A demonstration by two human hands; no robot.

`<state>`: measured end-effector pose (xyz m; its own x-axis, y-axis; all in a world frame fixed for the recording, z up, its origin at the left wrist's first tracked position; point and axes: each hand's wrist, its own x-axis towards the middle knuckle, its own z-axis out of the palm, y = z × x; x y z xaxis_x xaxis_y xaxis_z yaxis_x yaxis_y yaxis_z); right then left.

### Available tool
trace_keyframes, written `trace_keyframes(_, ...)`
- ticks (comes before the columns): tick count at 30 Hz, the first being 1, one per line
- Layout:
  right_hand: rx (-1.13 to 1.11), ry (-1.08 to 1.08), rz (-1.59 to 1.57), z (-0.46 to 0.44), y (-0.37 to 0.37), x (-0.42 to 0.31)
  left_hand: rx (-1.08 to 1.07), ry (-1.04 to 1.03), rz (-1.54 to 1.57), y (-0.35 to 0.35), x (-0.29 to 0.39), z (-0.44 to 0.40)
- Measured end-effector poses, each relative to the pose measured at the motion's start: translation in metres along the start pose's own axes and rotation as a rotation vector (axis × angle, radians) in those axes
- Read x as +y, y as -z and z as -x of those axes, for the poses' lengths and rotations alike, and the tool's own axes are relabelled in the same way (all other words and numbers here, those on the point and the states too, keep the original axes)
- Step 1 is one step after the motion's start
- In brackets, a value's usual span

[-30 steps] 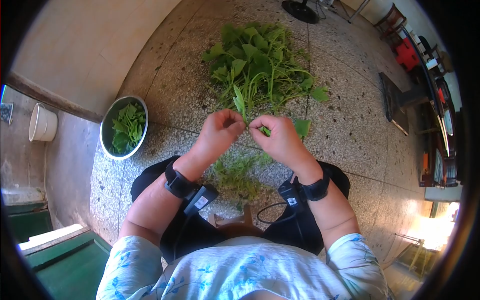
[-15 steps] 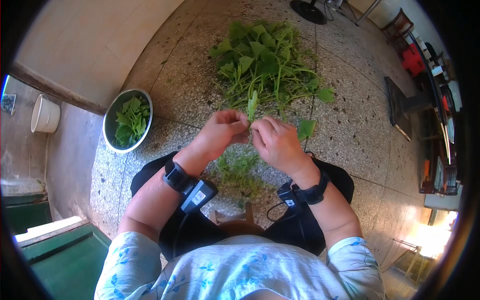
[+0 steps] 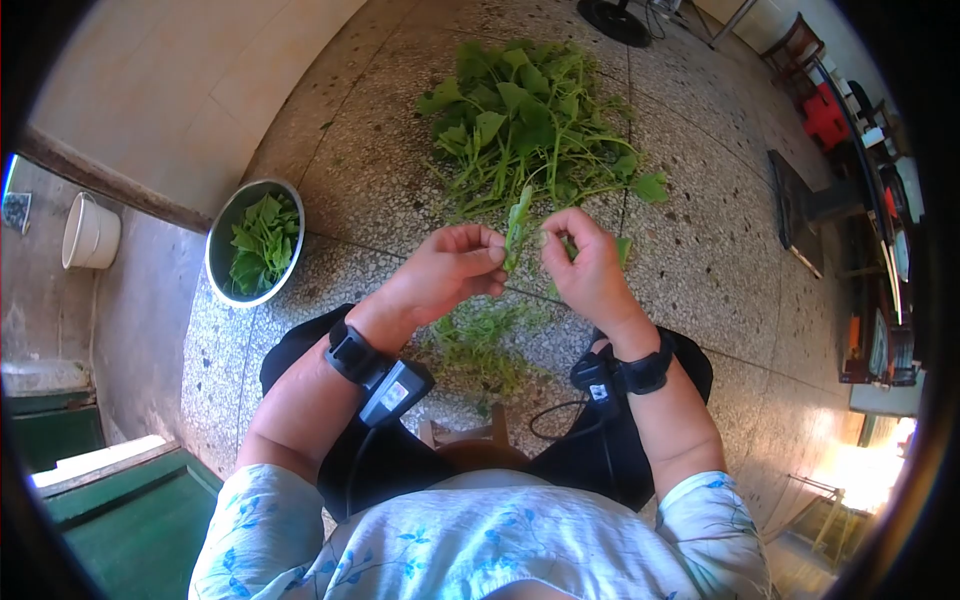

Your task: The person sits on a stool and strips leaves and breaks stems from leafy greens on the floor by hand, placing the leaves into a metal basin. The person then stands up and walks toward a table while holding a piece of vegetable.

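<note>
My left hand (image 3: 458, 270) pinches a light green, folded leafy shoot (image 3: 517, 225) between thumb and fingers, its tip pointing up and away from me. Just to the right, my right hand (image 3: 585, 262) is closed in a pinch, apart from the shoot. Whatever its fingertips hold is too small to make out. Beyond both hands a large heap of leafy green vines (image 3: 530, 125) lies on the speckled floor. Thin green trimmings (image 3: 485, 345) are scattered on the floor between my knees. Part of a loose leaf (image 3: 624, 250) shows behind my right hand.
A metal basin (image 3: 219, 275) with picked green leaves (image 3: 265, 240) stands at the left. A white bucket (image 3: 90, 232) is farther left, near a green wooden panel (image 3: 140, 530). A round black stand base (image 3: 615, 22) sits at the back. Furniture lines the right side.
My right hand has come away from the shoot and moved to the right, still pinched. My left hand keeps the shoot, which now tilts slightly right.
</note>
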<state>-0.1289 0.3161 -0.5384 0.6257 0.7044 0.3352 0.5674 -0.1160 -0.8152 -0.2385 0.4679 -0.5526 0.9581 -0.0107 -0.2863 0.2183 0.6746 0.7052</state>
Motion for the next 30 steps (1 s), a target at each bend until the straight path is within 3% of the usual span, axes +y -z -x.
trace_keyframes(6,0.128,-0.083,0.046,-0.010,0.019,0.020,-0.043,0.019,-0.004,-0.001,0.004,0.004)
trace_keyframes(10,0.374,-0.108,0.195,-0.014,0.033,0.035,-0.109,-0.024,0.006,0.001,0.007,0.004)
trace_keyframes(13,0.202,-0.189,0.065,-0.004,0.025,0.014,-0.071,-0.068,-0.020,0.002,0.009,0.005)
trace_keyframes(15,0.043,-0.001,-0.004,0.004,0.009,-0.002,-0.045,-0.081,-0.038,0.002,0.009,0.004)
trace_keyframes(18,-0.095,0.019,-0.048,0.009,-0.003,-0.021,-0.041,-0.130,-0.201,-0.001,0.006,0.002)
trace_keyframes(26,-0.058,0.070,-0.014,0.010,-0.009,-0.013,0.017,-0.212,-0.452,-0.005,0.002,-0.001)
trace_keyframes(30,-0.060,0.058,-0.073,0.009,-0.007,-0.014,0.010,-0.224,-0.375,-0.009,-0.001,-0.001)
